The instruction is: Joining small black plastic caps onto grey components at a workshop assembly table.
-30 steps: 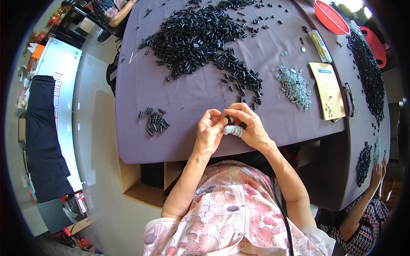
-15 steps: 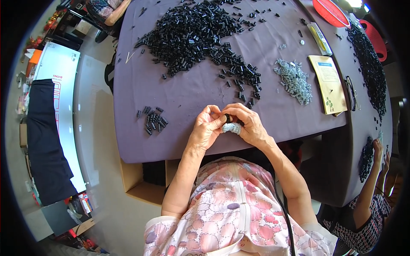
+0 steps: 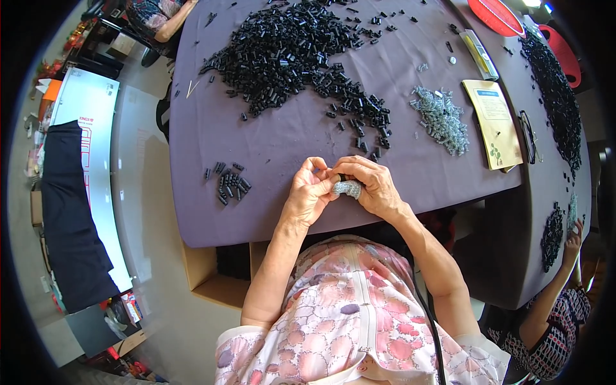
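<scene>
My left hand (image 3: 308, 190) and my right hand (image 3: 371, 185) meet over the table's near edge, fingers closed in a pinch. Between the fingertips is a small black tubular part (image 3: 341, 177), mostly hidden by the fingers. Just under it shows a curved, speckled grey bundle (image 3: 348, 188) at my right hand's fingers; whether it is a finger wrap or a clump of small pieces I cannot tell. Left of my hands lies a small group of black tubular parts (image 3: 231, 185). Beyond them spreads a large heap of the same black parts (image 3: 282, 61).
A pile of small clear-grey pieces (image 3: 441, 120) lies right of the heap. Near it are a yellow booklet (image 3: 495, 125), glasses (image 3: 530, 136), a yellow-and-clear box (image 3: 479, 54) and a red basket (image 3: 497, 16). A co-worker's hand (image 3: 573, 242) is at far right; another person's arm (image 3: 174, 24) is far left.
The black part between my fingertips is now more covered, and the grey bundle has turned slightly. At the right, the co-worker's hands have shifted lower.
</scene>
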A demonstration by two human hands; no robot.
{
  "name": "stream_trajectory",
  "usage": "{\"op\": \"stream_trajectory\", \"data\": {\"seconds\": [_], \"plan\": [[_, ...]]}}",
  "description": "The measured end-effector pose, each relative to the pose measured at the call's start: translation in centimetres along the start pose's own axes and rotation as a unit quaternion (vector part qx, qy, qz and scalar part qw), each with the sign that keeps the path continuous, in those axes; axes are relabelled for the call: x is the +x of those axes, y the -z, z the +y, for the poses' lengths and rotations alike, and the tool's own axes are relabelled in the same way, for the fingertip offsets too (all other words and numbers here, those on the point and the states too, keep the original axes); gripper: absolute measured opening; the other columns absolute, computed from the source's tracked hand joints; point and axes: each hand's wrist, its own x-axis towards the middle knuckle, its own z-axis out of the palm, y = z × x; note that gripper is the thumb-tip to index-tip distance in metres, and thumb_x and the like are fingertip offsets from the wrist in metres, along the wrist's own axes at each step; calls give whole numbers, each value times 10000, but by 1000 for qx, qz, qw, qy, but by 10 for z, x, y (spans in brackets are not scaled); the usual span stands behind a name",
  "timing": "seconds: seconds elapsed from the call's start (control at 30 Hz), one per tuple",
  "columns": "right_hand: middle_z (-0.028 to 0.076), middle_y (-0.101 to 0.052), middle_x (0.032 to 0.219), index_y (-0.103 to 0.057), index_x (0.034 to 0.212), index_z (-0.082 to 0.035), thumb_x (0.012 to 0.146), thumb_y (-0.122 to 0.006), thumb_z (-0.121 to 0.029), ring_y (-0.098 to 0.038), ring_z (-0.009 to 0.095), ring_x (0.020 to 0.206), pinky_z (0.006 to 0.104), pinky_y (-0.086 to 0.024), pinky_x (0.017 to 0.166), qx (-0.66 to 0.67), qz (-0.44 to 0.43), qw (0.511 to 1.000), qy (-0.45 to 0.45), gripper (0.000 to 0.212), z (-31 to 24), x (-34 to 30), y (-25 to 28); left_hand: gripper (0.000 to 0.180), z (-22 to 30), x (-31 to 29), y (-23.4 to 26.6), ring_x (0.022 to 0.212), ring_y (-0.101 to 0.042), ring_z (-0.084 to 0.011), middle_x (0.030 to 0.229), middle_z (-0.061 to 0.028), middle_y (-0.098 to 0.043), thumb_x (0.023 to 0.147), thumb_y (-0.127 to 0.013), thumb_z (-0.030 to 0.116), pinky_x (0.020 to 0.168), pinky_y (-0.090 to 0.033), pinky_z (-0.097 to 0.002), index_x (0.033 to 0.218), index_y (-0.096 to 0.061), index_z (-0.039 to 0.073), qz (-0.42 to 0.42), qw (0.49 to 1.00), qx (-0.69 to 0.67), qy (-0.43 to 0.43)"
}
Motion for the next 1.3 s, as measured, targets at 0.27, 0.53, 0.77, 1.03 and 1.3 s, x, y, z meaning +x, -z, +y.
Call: {"op": "stream_trajectory", "data": {"seconds": [0.27, 0.53, 0.77, 1.03, 1.3], "plan": [[72, -617, 1002, -608, 1047, -14, 732, -715, -35, -609, 166, 775, 282, -522, 716, 73, 1, 996, -60, 333, -8, 1, -1, 177, -4, 2, -15, 873, -626, -160, 924, -67, -640, 844, -634, 13, 730, -520, -288, 973, -539, 87, 62, 997, 24, -47], [58, -617, 989, -611, 1033, -15, 723, -736, -38, -603, 145, 766, 264, -523, 697, 86, 22, 994, -58, 335, 3, -6, -3, 102, -7, 5, -15, 715, -619, -112, 855, -81, -672, 863, -599, 4, 577, -459, -215, 936, -588, 75, 57, 997, 33, -48], [45, -615, 950, -617, 998, -15, 717, -728, 3, -591, 113, 765, 249, -513, 694, 125, 21, 988, -91, 303, 1, -3, -5, 96, -5, 4, -18, 721, -623, -121, 859, -87, -674, 863, -602, 7, 593, -475, -222, 925, -594, 79, 60, 996, 42, -57], [25, -596, 892, -616, 1013, -9, 707, -722, 34, -587, 99, 812, 237, -507, 736, 131, 22, 985, -111, 327, -1, -7, -8, 84, -12, 5, -16, 627, -581, -90, 791, -41, -654, 844, -625, 10, 493, -435, -203, 876, -596, 81, 83, 994, 23, -70], [40, -601, 980, -616, 1028, 6, 717, -707, 47, -582, 100, 826, 218, -486, 744, 130, 16, 987, -96, 327, -10, -5, -6, 94, -14, 3, -18, 638, -548, -82, 774, 2, -607, 840, -644, 46, 520, -429, -218, 889, -574, 87, 78, 994, 27, -66]]}}
